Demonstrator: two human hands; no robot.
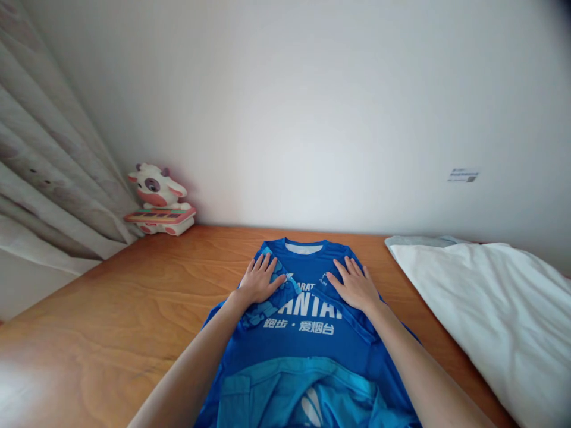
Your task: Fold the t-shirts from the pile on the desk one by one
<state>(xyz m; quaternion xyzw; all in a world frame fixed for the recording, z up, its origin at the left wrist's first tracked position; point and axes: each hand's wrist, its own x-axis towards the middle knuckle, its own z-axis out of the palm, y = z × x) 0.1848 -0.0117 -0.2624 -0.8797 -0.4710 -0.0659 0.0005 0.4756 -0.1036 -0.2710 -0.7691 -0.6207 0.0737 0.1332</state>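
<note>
A blue T-shirt [285, 345] with white lettering lies front up, its collar toward the wall. Both sleeves are folded inward over the chest, partly covering the print. My left hand [261, 278] rests flat with fingers spread on the patterned left sleeve. On the other folded sleeve lies my right hand [354, 284], also flat and open. Nearest to me, the lighter blue hem part is turned up and bunched over the lower shirt; its near end runs out of view.
The shirt lies on a wooden surface [111, 321] against a white wall. White cloth [491, 297] is spread at the right. A cow-shaped toy keyboard [163, 205] stands in the far left corner, beside a pale curtain [49, 160]. A small label [464, 175] is on the wall.
</note>
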